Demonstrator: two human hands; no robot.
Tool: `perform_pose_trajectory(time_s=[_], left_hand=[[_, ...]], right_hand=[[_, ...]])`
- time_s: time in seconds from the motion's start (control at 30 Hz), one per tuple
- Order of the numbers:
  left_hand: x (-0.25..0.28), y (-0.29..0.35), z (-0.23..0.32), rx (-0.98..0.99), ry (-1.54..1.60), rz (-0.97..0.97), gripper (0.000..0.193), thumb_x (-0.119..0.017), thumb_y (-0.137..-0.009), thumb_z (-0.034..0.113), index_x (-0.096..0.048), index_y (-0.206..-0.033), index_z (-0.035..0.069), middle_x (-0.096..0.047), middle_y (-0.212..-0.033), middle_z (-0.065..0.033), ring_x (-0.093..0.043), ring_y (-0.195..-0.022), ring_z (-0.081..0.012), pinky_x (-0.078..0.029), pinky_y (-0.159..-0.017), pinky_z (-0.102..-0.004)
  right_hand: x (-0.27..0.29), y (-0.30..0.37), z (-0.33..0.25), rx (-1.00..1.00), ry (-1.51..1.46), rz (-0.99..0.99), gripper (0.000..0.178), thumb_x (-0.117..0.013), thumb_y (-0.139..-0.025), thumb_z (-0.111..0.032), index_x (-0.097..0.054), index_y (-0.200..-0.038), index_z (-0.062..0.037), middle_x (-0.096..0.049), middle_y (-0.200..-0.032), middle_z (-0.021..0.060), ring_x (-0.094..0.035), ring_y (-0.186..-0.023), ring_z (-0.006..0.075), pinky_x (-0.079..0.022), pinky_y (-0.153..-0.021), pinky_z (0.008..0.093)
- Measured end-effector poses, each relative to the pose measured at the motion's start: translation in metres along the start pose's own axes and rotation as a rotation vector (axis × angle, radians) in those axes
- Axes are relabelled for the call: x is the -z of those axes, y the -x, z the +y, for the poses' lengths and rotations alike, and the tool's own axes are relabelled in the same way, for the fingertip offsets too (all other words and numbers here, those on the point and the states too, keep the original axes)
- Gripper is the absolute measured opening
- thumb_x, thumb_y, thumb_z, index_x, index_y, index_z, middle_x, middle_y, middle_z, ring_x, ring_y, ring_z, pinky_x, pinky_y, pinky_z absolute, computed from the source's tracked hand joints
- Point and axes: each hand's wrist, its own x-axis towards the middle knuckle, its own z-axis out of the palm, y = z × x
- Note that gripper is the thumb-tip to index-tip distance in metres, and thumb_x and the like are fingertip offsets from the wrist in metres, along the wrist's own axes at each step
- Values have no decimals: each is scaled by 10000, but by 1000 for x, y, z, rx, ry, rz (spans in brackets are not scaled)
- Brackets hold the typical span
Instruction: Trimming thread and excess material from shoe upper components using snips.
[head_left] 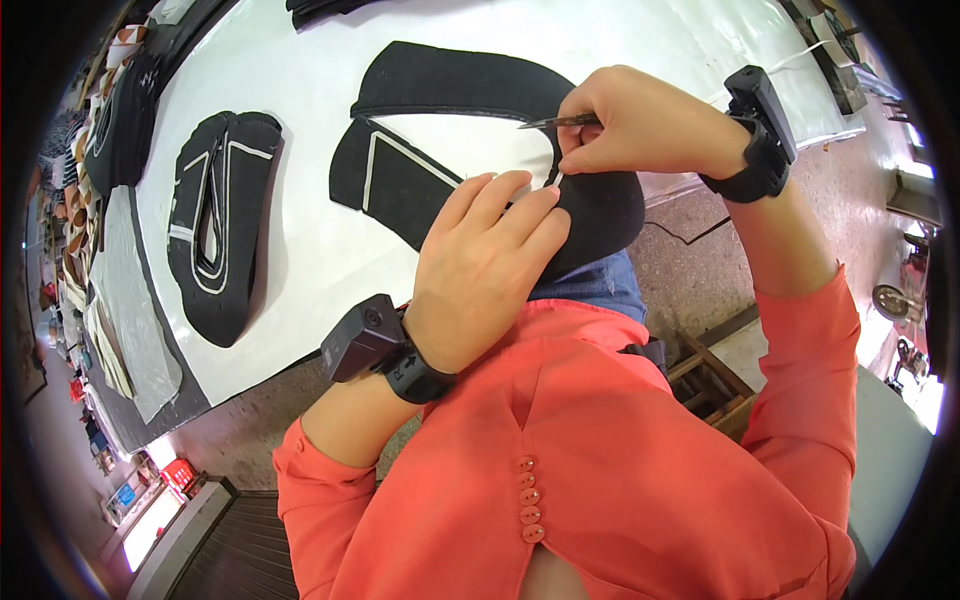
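Note:
A black curved piece (460, 75), which looks like a shoe upper with white tape lines, lies on the white-covered table and overhangs its near edge towards my lap. My left hand (490, 235) has its fingers curled over the near side of this piece, fingertips at the inner edge; its thumb is hidden. At the inner curve, my right hand (620, 125) pinches a short white strip (557, 179) between thumb and finger. A slim pointed metal tool (545, 123) is also held in it, tip aimed left. The tool's handle is hidden in the palm.
Another black taped upper (225, 220), folded into a narrow loop, lies on the white tabletop (310, 250) to the left. Dark material and clear plastic sheeting (140, 310) are along the far-left side. A wooden stool (715, 385) stands below at the right.

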Motion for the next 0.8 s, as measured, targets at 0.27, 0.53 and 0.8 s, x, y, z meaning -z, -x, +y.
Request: perform_pose_trajectory(time_s=[0.27,0.53,0.8], left_hand=[[-4,-5,8,60,-27,10,224,-623,-797,-5,-655,-1007,63,-661,-1204,-54,-591,-1206,-317,-481,-1020,-473],[-4,-10,12,69,-35,-13,198,-612,-804,-6,-644,-992,48,-658,-1222,-69,-584,-1221,-326,-467,-1038,-496],[7,38,26,127,54,-95,387,-741,-821,129,-674,-1199,83,-620,-1402,-51,-552,-1294,-315,-390,-1113,-500]], right_hand=[[6,-6,3,37,30,-25,221,-749,-759,-175,-682,-767,36,-589,-623,126,-554,-572,202,-463,-572,336],[11,-15,-3,21,103,-89,223,-747,-727,-179,-677,-751,31,-591,-615,133,-564,-566,217,-466,-569,345],[10,-13,-8,-52,101,-90,235,-730,-727,-191,-669,-738,36,-581,-602,129,-554,-555,219,-462,-563,349]])
